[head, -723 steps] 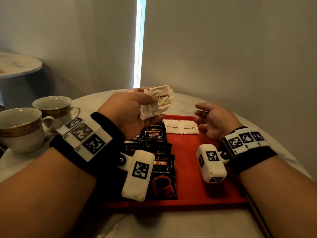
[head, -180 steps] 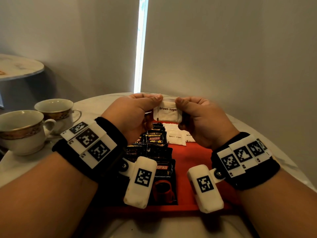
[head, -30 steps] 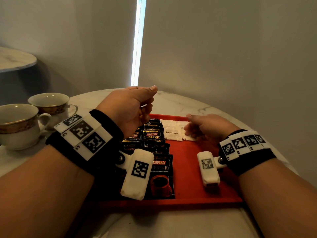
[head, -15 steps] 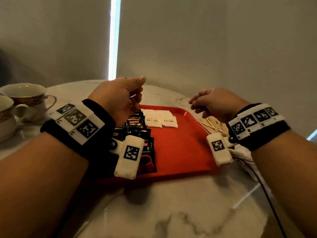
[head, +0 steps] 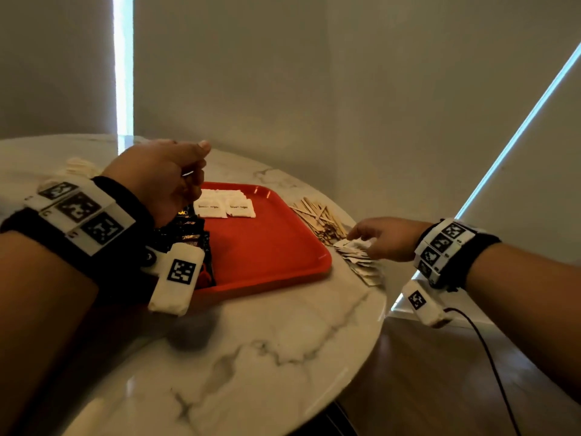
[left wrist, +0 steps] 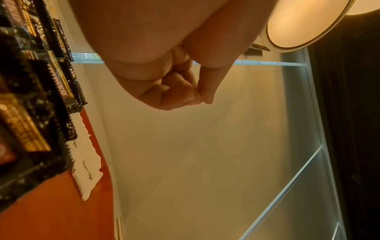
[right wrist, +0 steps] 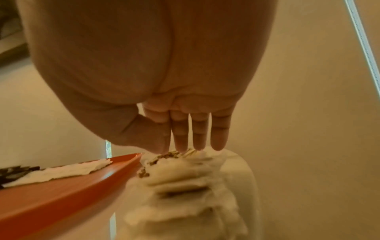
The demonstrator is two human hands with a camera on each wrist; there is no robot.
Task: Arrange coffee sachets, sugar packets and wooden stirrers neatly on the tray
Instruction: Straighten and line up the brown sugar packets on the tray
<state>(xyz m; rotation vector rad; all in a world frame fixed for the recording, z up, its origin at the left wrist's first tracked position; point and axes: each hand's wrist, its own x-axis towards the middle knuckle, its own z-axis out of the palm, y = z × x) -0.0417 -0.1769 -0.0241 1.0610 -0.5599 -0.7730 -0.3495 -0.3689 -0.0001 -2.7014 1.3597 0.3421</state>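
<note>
On the marble tabletop, a red tray is placed. Black coffee sachets are laid along its left side, and white sugar packets at its far edge. A loose pile of sugar packets and a pile of wooden stirrers lie just beside the tray's right rim, off the tray. The right hand is held over the loose pile with fingers extended straight, nothing gripped. The left hand is raised above the sachets, fingers curled into a fist, nothing visibly held.
</note>
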